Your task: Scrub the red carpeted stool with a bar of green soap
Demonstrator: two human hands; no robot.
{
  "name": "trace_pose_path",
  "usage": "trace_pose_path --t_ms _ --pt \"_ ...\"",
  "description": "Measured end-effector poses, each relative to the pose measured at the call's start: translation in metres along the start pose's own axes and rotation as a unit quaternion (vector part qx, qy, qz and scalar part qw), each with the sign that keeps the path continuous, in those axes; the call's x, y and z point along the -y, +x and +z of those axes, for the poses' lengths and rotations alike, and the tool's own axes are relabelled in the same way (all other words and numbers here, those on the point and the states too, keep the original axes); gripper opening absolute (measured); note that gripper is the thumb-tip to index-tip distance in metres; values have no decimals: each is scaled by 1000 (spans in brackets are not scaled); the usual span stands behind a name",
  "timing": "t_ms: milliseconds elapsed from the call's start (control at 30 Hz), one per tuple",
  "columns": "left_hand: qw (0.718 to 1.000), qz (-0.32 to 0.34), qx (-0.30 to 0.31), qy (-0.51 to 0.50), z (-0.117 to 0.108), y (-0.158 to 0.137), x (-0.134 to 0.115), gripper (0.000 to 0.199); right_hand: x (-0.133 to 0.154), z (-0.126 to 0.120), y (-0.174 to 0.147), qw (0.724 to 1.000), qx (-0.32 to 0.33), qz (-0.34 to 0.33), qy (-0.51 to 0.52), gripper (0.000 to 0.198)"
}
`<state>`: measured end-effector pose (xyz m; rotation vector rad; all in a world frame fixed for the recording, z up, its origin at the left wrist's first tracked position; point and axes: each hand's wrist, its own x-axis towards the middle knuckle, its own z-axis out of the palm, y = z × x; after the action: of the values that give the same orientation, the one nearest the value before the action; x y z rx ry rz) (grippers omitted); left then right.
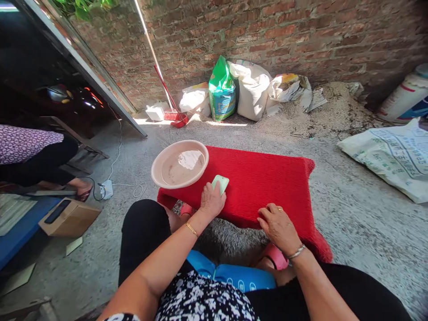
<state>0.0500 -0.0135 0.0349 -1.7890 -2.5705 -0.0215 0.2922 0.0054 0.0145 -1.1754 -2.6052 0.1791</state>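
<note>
A red, thick-pile cloth (264,178) covers a low bench in front of my knees and hangs over its near edge. My left hand (213,200) is closed on a pale green flat block (220,182) with rounded corners, held against the cloth; its exact kind does not show. Just beyond that hand, a pale pink basin (157,176) with water in it stands on the bench's left end. At the near edge of the cloth, my right hand (279,225) rests with curled fingers gripping the fabric; the fingertips are partly hidden.
A brick wall (287,31) runs behind several sacks (254,91), a sand heap (337,98) and a red dustpan (179,120). A white bag (394,156) lies at right. Left are a seated person (36,151), a power strip (107,189) with cords, and a cardboard box (72,218).
</note>
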Motion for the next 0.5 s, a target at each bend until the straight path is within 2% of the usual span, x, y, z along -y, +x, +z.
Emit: trace_pose_path --t_ms 100,167,200,267,400,500 --pt "994 103 27 -30 1 -18 -38 55 0 -1 1 1000 9 2 6 8" --pt "986 152 34 -51 -3 -24 -49 54 -1 -2 2 1000 11 2 11 8" --pt "986 156 28 -58 -5 -24 -48 54 -1 -2 2 1000 11 2 15 9" --pt "991 123 5 -57 -9 -17 -32 54 0 -3 1 1000 7 4 24 10" --pt "1000 6 -16 -11 -13 7 17 53 1 -4 -1 999 6 11 42 11" --pt "1000 -29 -3 13 -9 14 26 53 2 -3 -3 998 -1 14 57 10"
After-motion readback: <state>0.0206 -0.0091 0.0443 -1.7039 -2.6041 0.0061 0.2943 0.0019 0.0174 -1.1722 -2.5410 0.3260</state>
